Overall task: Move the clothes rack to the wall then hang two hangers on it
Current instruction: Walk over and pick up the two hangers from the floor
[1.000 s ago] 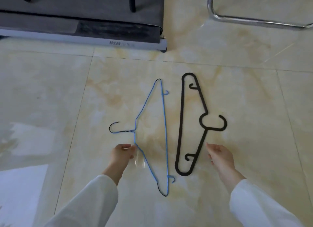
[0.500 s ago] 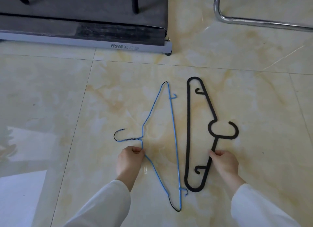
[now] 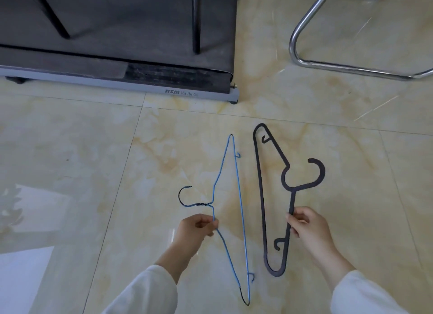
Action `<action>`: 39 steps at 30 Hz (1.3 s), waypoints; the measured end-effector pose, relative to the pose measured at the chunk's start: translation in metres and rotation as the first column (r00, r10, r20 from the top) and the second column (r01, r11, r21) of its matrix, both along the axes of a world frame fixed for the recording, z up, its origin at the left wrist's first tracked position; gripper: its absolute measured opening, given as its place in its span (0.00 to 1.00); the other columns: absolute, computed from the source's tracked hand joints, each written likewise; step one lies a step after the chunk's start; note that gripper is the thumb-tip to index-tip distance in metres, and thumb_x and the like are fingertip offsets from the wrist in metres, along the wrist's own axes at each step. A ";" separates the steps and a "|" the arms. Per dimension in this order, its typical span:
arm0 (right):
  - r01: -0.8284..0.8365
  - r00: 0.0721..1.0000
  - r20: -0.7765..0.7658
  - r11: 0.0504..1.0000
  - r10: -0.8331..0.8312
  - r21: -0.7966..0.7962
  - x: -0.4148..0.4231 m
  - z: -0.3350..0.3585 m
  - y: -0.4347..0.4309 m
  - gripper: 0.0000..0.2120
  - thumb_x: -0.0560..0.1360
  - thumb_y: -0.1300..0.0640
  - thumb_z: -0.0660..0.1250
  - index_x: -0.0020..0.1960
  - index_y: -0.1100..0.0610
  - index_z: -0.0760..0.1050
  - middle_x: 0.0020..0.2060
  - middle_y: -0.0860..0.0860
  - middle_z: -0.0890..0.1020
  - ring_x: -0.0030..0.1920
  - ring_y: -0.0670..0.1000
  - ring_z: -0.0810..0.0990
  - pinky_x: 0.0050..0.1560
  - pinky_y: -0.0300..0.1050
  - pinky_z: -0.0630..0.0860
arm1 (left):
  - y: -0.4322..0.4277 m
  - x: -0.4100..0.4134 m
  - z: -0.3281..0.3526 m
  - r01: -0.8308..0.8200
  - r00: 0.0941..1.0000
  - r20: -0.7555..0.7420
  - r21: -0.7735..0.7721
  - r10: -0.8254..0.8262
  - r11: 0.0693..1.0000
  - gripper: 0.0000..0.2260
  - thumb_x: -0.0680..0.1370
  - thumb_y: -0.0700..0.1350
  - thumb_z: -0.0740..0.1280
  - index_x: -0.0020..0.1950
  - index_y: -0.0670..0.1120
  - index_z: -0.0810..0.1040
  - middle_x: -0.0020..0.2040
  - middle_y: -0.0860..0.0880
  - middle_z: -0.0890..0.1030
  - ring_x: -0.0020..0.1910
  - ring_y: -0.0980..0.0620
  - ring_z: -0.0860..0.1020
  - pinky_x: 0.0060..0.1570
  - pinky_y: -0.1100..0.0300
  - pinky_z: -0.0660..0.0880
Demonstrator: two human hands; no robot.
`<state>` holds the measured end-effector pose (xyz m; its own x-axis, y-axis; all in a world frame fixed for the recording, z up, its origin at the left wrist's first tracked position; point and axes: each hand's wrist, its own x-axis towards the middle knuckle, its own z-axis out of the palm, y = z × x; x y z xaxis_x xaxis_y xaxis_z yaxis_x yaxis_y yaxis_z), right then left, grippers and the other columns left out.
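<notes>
Two hangers are side by side over the marble floor. A thin blue wire hanger (image 3: pixel 239 196) is on the left, its hook pointing left. My left hand (image 3: pixel 196 229) pinches its sloping wire just below the hook. A thicker black plastic hanger (image 3: pixel 260 184) is on the right, its hook pointing right. My right hand (image 3: pixel 307 227) grips its shoulder bar below the hook. The clothes rack is not clearly in view.
A dark treadmill deck (image 3: pixel 117 44) with a grey end rail (image 3: pixel 140 88) fills the upper left, with two black legs standing on it. A chrome tubular frame (image 3: pixel 304 27) stands on the floor at the upper right. Beige marble tiles (image 3: pixel 70 161) lie around the hangers.
Both hands reached forward from beside the hangers and closed on them, left on the blue one and right on the black one. The view has shifted so the hangers sit lower.
</notes>
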<state>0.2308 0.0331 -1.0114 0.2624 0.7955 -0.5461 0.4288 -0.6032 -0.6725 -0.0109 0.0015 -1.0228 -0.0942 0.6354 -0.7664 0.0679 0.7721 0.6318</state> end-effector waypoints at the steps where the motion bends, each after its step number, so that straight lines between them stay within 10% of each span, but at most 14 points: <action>1: -0.021 1.000 0.011 1.000 0.020 0.014 -0.004 0.013 -0.002 0.02 0.71 0.63 0.68 0.41 0.59 0.75 0.32 0.51 0.77 0.27 0.51 0.74 0.33 0.43 0.71 | -0.001 0.002 0.013 0.012 1.000 0.008 0.004 -0.012 1.000 0.03 0.73 0.40 0.69 0.39 0.46 0.78 0.33 0.51 0.78 0.28 0.61 0.75 0.26 0.77 0.68; 8: -0.208 0.977 0.038 0.977 0.210 -0.042 -0.035 0.119 -0.049 0.06 0.68 0.61 0.71 0.36 0.52 0.76 0.29 0.46 0.78 0.22 0.39 0.74 0.27 0.30 0.69 | -0.038 0.011 0.130 0.029 0.999 0.020 -0.059 -0.028 0.998 0.08 0.72 0.36 0.69 0.34 0.43 0.75 0.30 0.48 0.75 0.19 0.65 0.73 0.23 0.77 0.65; 28: -0.485 0.869 -0.155 0.870 0.469 -0.088 -0.135 0.589 -0.163 0.12 0.66 0.60 0.72 0.33 0.46 0.73 0.32 0.45 0.79 0.33 0.44 0.76 0.34 0.31 0.69 | -0.155 -0.030 0.605 -0.253 0.950 0.176 -0.046 0.257 0.966 0.09 0.74 0.44 0.68 0.35 0.49 0.71 0.34 0.52 0.77 0.28 0.60 0.74 0.30 0.64 0.62; 39: -0.690 0.701 -0.231 0.723 0.675 0.019 -0.136 0.677 -0.231 0.08 0.68 0.60 0.71 0.36 0.49 0.75 0.32 0.46 0.80 0.33 0.43 0.76 0.34 0.26 0.70 | -0.254 -0.020 0.695 -0.473 0.876 0.112 0.012 0.469 0.881 0.10 0.75 0.49 0.66 0.36 0.49 0.70 0.39 0.54 0.80 0.30 0.61 0.77 0.33 0.65 0.65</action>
<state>0.0946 -0.1975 -0.3346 -0.4635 0.6726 -0.5768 0.5959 -0.2452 -0.7647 -0.0313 -0.2529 -0.3275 -0.3124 0.5644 -0.7641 -0.3644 0.6717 0.6450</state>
